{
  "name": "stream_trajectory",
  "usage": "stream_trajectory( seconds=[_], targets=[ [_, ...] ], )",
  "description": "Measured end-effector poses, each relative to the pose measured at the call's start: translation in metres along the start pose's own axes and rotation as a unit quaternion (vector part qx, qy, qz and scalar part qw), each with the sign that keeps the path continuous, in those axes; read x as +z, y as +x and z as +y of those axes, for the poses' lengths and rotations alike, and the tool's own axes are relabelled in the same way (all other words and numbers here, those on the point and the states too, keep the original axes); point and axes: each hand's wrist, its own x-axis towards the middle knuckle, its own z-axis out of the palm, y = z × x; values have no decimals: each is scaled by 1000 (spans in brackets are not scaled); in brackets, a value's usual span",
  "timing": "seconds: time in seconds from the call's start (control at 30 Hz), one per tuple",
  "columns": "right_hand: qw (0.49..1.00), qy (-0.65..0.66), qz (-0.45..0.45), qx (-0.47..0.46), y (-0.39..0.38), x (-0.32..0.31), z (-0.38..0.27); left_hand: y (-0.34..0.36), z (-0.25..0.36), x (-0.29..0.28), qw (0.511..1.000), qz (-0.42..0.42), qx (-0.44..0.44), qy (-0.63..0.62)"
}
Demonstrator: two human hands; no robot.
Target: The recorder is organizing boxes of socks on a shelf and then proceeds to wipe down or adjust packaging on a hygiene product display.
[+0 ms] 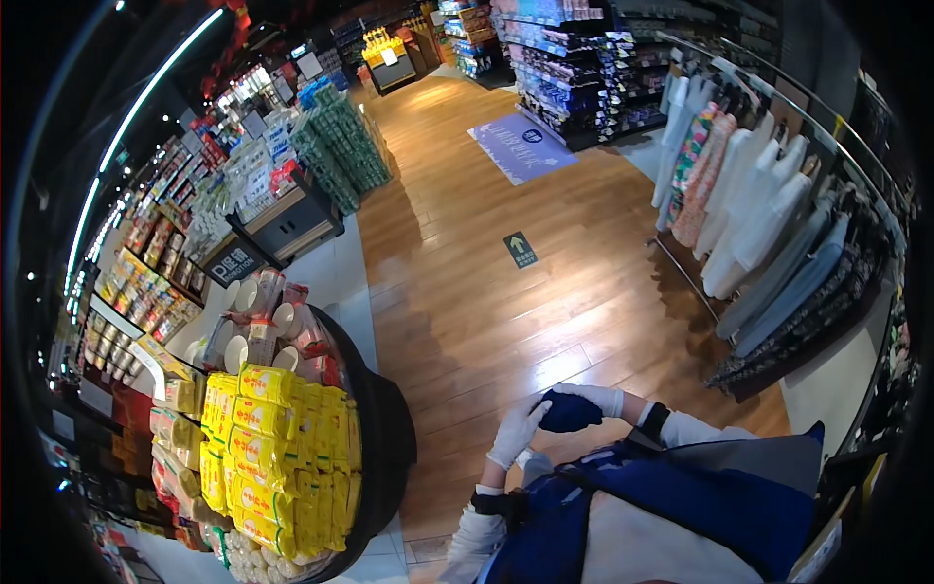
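In front of my blue-and-white clothing, both my hands wear white gloves and hold a small dark blue fabric item (571,413) between them. It has a rounded outline like a cap or a bunched cloth; its exact kind cannot be made out. My left hand (517,434) grips its left edge, fingers closed against it. Along its upper right side my right hand (601,398) is closed on it, with the fingertips partly hidden. Dark bands circle both wrists.
To the left, a round dark display stand (391,428) carries stacked yellow packages (258,448). A rack of hanging clothes (725,185) stands at the right. Ahead, a wooden floor (457,311) with an arrow sign (520,250) runs between stocked shelves (555,58) and piled green packs (341,141).
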Motion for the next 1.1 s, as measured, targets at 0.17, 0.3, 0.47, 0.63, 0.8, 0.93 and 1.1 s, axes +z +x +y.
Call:
stream_trajectory(
  seconds=[0.17, 0.3, 0.47, 0.63, 0.8, 0.93, 1.1],
  targets=[
    [998, -57, 21, 1, 45, 10, -43, 42, 2, -54, 995, -9, -49, -88],
    [998, 38, 59, 1, 82, 0, -54, 79, -12, -81, 992, -45, -48, -112],
    [995, 58, 77, -21, 119, -7, -96, 146, -37, -93, 995, -10, -6, -100],
    [979, 151, -66, -117, 180, -49, -168, 252, -9, -134, 994, -10, 11, -104],
    [987, 48, 60, -139, 202, -37, -281, 339, 25, -196, 979, 20, 42, -198],
    [990, 26, 26, -137, 218, -55, -338, 389, 56, -228, 976, 39, 25, -214],
    [986, -45, 21, -161, 250, -91, -392, 449, 60, -251, 968, 19, 10, -251]
  ],
)
